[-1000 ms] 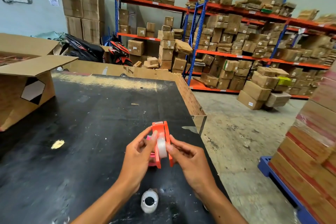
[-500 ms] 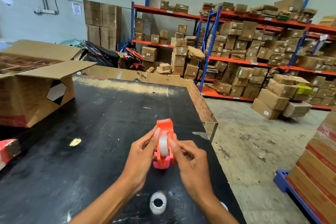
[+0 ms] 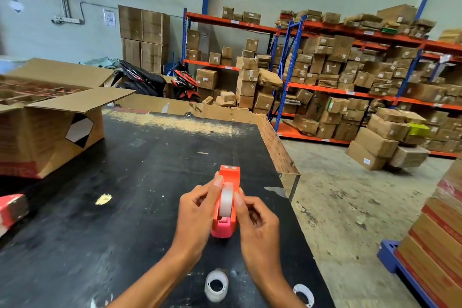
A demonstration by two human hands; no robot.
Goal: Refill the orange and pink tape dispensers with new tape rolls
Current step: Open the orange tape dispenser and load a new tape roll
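The orange tape dispenser (image 3: pixel 230 177) is held above the black table (image 3: pixel 140 182), cutter end pointing away from me. A clear tape roll (image 3: pixel 226 199) sits in its slot. My left hand (image 3: pixel 200 210) grips the dispenser's left side, thumb on the roll's top. My right hand (image 3: pixel 255 217) pinches the right side. The pink dispenser (image 3: pixel 222 229) lies on the table just under the orange one, mostly hidden. Two white tape rolls lie near the front edge: one (image 3: pixel 216 285) between my forearms, another (image 3: pixel 303 294) right of my right arm.
An open cardboard box (image 3: pixel 50 130) stands at the table's left. A red and white object (image 3: pixel 11 210) pokes in at the left edge. The table's right edge (image 3: pixel 287 182) drops to a concrete floor. Stacked cartons on a blue pallet (image 3: pixel 440 245) stand at right.
The view has tilted down and left. Both hands stay on the orange dispenser, which now sits lower over the pink one. A second white roll has come into view at the front.
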